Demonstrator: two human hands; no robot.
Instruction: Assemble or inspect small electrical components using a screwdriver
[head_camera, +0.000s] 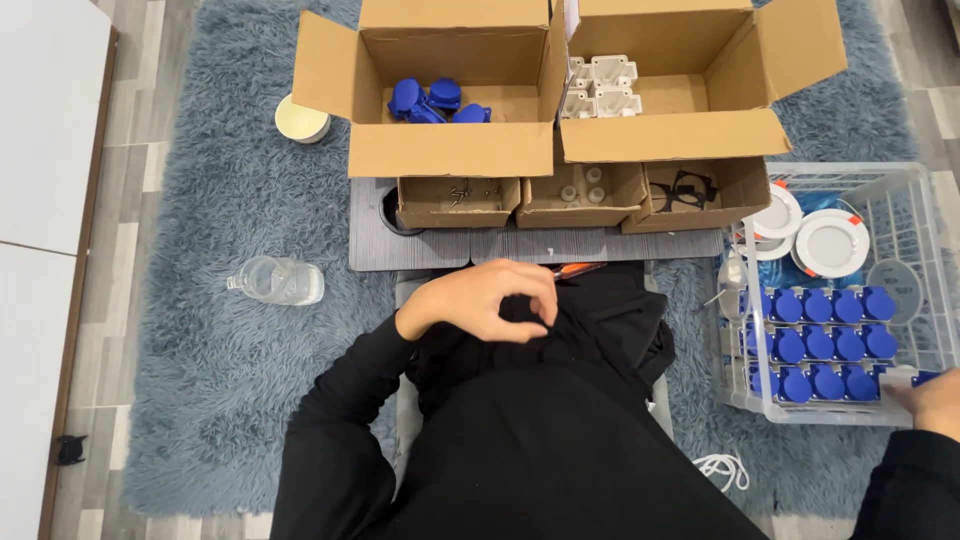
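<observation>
My left hand (490, 298) rests on my black-clothed lap with its fingers curled in, pinching at the dark fabric; I see nothing held in it. Just beyond its fingertips an orange-handled tool (577, 269) lies at the edge of a grey board (372, 240). My right hand (935, 400) reaches to the near right corner of a white wire basket (900, 185) and touches a blue cap (925, 378) there, but the frame edge cuts it off. Rows of blue caps (820, 340) fill the basket's near part.
On the board stand two large open cardboard boxes: one with blue caps (435, 100), one with white plastic parts (600, 88). Three small boxes (575, 192) sit in front. White round discs (825, 242) lie in the basket. A clear bottle (278, 280) and a cream lid (301, 120) lie on the shaggy rug.
</observation>
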